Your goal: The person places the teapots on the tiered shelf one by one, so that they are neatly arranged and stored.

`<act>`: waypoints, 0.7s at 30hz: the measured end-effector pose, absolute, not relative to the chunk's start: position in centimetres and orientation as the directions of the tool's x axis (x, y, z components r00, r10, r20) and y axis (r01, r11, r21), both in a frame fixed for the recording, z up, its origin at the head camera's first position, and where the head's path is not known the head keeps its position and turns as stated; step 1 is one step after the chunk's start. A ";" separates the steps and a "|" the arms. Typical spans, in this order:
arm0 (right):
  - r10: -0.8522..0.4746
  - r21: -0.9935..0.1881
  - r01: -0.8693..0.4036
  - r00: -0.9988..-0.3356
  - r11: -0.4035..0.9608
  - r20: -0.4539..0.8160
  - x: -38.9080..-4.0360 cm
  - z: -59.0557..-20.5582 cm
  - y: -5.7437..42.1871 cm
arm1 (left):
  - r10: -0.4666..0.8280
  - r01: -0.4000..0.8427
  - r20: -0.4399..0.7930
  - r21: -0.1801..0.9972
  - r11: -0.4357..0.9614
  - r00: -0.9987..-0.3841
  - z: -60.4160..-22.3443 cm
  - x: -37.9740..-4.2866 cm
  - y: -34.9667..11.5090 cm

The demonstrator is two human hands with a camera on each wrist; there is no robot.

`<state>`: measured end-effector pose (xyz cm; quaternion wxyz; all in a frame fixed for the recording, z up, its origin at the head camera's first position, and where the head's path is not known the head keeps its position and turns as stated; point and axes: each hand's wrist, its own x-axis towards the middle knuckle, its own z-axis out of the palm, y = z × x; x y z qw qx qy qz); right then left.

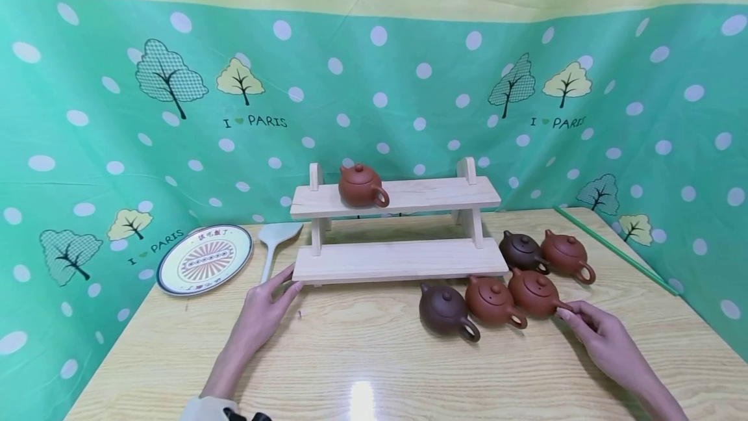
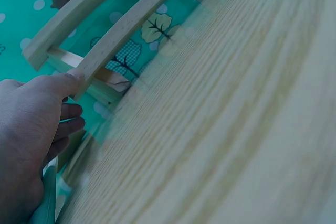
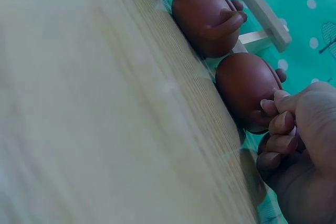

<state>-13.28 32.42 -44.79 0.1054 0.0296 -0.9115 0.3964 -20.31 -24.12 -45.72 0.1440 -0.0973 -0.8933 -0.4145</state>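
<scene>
A two-tier wooden shelf [image 1: 397,262] stands at the middle of the table. My left hand [image 1: 261,314] holds the left end of its lower board; in the left wrist view the thumb [image 2: 68,81] lies against the board's end. On the right, my right hand [image 1: 604,343] pinches the handle of a reddish-brown teapot [image 1: 534,292], which rests on the table. The right wrist view shows the fingers curled at this teapot [image 3: 247,90]. Beside it sit another reddish-brown teapot [image 1: 491,301] and a dark brown one [image 1: 443,309].
A reddish-brown teapot [image 1: 359,186] stands on the upper board. Behind the front row are a dark teapot [image 1: 522,251] and a reddish one [image 1: 564,253]. A patterned plate [image 1: 234,271], a pale spatula [image 1: 278,233] and a green stick [image 1: 619,252] lie toward the sides. A curtain hangs behind.
</scene>
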 end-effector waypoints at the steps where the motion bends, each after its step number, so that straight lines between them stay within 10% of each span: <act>1: 0.030 -0.715 -0.142 -0.975 0.684 0.222 -13.3 -44.8 32.4 | 0.053 0.292 0.337 0.713 0.638 -0.940 -45.7 -20.3 -24.1; 21: 0.062 -0.674 -0.235 -0.920 0.700 0.386 -13.1 -45.4 32.5 | 0.048 0.271 0.316 0.718 0.641 -0.948 -45.7 -20.3 -24.1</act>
